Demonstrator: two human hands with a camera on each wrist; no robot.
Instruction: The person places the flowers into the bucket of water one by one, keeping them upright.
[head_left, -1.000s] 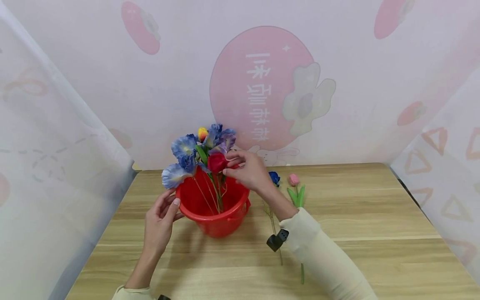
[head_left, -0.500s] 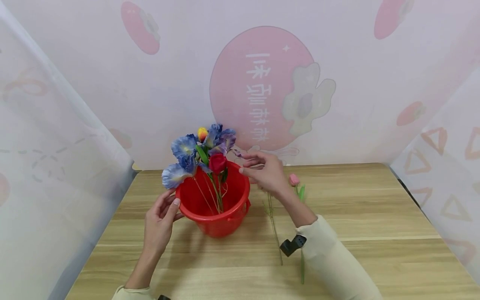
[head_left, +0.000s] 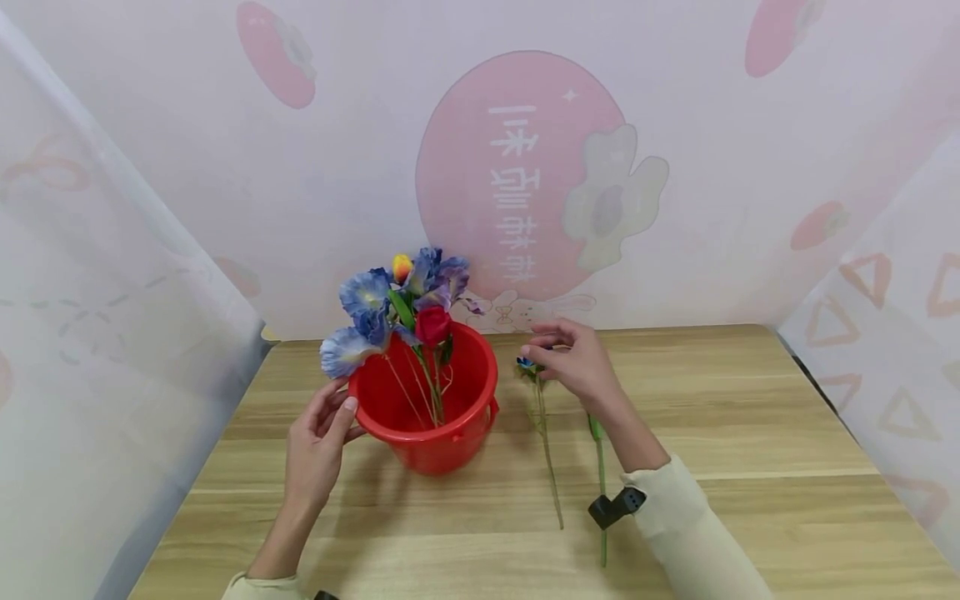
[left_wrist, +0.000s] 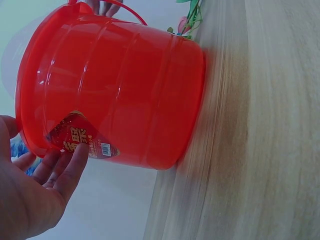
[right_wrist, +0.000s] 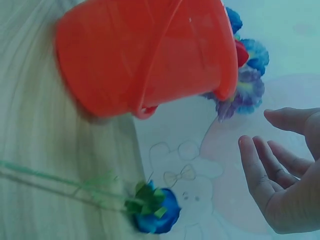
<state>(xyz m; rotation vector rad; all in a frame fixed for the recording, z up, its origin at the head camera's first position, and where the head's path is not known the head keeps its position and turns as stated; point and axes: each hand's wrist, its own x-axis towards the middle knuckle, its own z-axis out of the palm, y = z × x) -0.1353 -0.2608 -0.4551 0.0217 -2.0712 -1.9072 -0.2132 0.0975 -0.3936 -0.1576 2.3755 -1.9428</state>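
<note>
The red bucket (head_left: 442, 454) stands upright on the table, holding blue and purple irises (head_left: 365, 293), a red rose (head_left: 432, 325) and a yellow-orange bud (head_left: 402, 267). My left hand (head_left: 315, 458) grips its left rim, thumb on the edge and fingers against the outer wall by the label (left_wrist: 80, 137). To the bucket's right lies a long-stemmed blue rose (right_wrist: 159, 212), its bloom partly hidden in the head view. Over that bloom hovers my right hand (head_left: 573, 367), fingers relaxed and apart, holding nothing.
Another flower lies farther right; its green stem (head_left: 602, 475) shows, its bloom hidden by the right hand. The wooden table (head_left: 720, 467) meets a printed backdrop (head_left: 360, 167) at its back edge. The bucket's handle (right_wrist: 155, 65) hangs down its side.
My right hand has left the red rose, which stays in the bucket, and moved right to above the blue rose. The left hand keeps its hold on the rim.
</note>
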